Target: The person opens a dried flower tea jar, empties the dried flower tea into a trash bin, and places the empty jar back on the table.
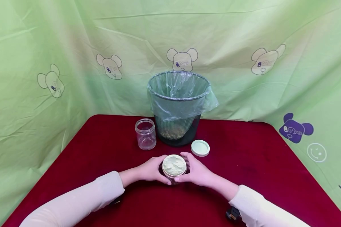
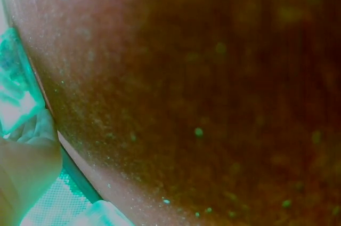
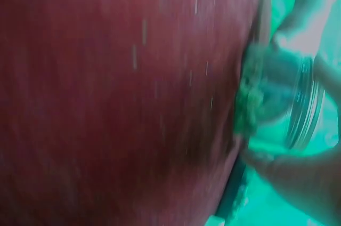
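Observation:
Near the middle of the table, my left hand and right hand grip a glass jar from opposite sides, thumbs toward me and fingers round it. The jar stands upright, and its round top looks pale and uneven. Through its clear wall in the right wrist view, clumpy matter shows at the bottom of the jar. A pale round lid lies just beyond my right hand. To the far left stands an open, clear glass jar. The left wrist view is mostly tablecloth, with part of a hand at its edge.
Behind the jars is a black mesh bin lined with a clear plastic bag; pale bits lie in its bottom. A dark red cloth covers the table. Green printed curtains hang around the back and sides.

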The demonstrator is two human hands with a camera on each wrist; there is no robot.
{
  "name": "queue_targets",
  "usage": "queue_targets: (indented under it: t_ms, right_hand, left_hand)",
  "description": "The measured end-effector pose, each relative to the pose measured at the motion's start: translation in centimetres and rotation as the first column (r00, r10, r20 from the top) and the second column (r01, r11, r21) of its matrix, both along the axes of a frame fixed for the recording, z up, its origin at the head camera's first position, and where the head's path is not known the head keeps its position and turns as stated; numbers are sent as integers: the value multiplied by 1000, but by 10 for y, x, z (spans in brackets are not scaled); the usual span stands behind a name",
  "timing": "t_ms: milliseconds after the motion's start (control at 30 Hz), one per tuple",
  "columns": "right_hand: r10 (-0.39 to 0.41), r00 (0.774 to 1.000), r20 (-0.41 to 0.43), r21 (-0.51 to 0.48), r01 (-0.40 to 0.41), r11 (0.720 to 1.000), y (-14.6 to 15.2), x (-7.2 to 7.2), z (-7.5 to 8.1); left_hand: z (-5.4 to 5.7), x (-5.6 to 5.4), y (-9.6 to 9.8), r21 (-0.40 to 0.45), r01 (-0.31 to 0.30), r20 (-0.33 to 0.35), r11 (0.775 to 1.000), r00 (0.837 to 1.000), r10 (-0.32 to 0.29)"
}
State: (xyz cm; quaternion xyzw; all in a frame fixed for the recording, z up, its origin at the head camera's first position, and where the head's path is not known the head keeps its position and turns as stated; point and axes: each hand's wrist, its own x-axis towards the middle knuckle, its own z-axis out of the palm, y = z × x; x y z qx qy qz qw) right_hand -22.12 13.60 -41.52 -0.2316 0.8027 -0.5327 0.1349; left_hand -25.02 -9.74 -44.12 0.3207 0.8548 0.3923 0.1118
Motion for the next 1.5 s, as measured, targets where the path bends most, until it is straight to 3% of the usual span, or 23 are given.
queue_targets:
  t_ms: [167,267,433,633,800,933,1067,1233,1500]
  right_hand:
    - [-211,976,-53,46,214,976,-14,18,-2]
    - [-286,954,-91,63,293,954,-21,26,-3]
    - [-331,934,-135,67,341,938,-25,32,-5]
    - [-333,933,-137,61,344,937,-24,30,-9]
    - [-258,956,-137,35,265,964,-18,23,-12]
    - [-131,985,-111,4,133,991,-9,12,-14]
    - [1,998,-57,-49,-3,999,-3,2,-12]
    - [139,990,15,-110,-136,985,4,-10,-11]
    - [309,948,74,-180,-292,939,12,-23,-9]
  left_hand:
    - [0,1,-1,4,-7,-4,1000,1000,7]
    - [-1,1,-2,6,-5,-16,1000,1000,5]
    - [-3,-1,-1,14,10,-25,1000,1000,-10]
    - [-3,-1,0,24,15,-13,1000,1000,-15]
    - [-2,0,0,12,12,-32,1000,999,-12]
    - [-1,0,0,-3,1,-32,1000,999,-1]
    - [-1,0,0,-6,0,-19,1000,1000,0]
    - [-1,0,-1,-2,4,-17,1000,1000,-4]
    - [1,-1,-1,-9,2,-17,1000,1000,-2]
